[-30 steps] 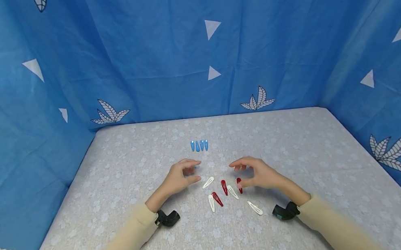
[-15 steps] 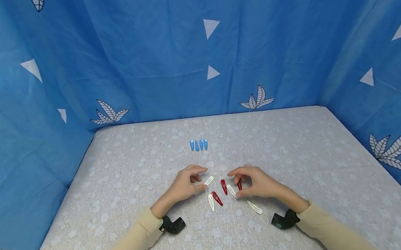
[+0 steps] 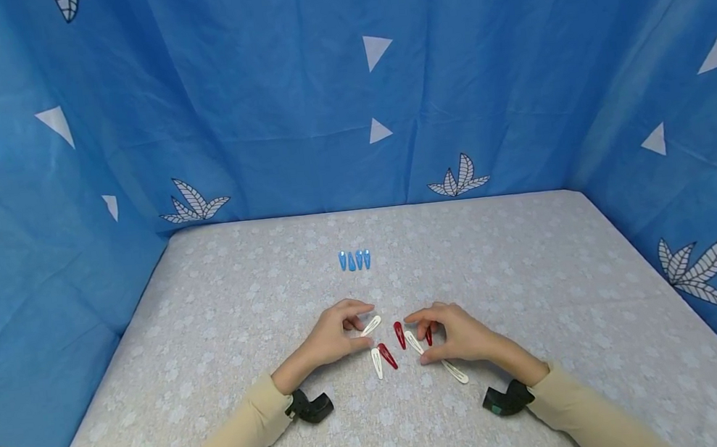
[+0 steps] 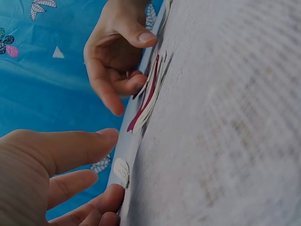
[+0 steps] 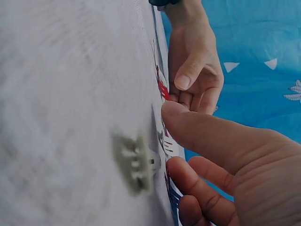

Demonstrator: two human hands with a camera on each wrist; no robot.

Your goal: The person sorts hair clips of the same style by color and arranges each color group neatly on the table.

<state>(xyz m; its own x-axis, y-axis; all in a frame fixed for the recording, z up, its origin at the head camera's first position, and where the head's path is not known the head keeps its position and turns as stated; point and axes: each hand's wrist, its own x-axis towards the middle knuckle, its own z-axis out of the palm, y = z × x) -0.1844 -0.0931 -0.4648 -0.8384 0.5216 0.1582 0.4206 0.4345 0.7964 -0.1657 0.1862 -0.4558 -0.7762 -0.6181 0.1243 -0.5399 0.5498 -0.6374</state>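
Several snap hair clips lie scattered on the cloth between the hands. My left hand spreads its thumb and fingers around a white hair clip, which shows between them in the left wrist view. On the other side, my right hand arches with thumb and fingers apart, its thumb tip close to another white clip. Under its fingers a red clip is partly hidden. Two more red clips and a white clip lie between the hands. Below the right thumb lies one more white clip.
Farther back, several blue hair clips stand side by side in a short row. The table wears a pale floral cloth. Blue curtains hang behind it and along both sides. Both wrists carry a black camera.
Both hands have come down towards the clips. The left moved right and nearer to its white clip; the right moved slightly left and towards the person. The clips have not visibly moved.
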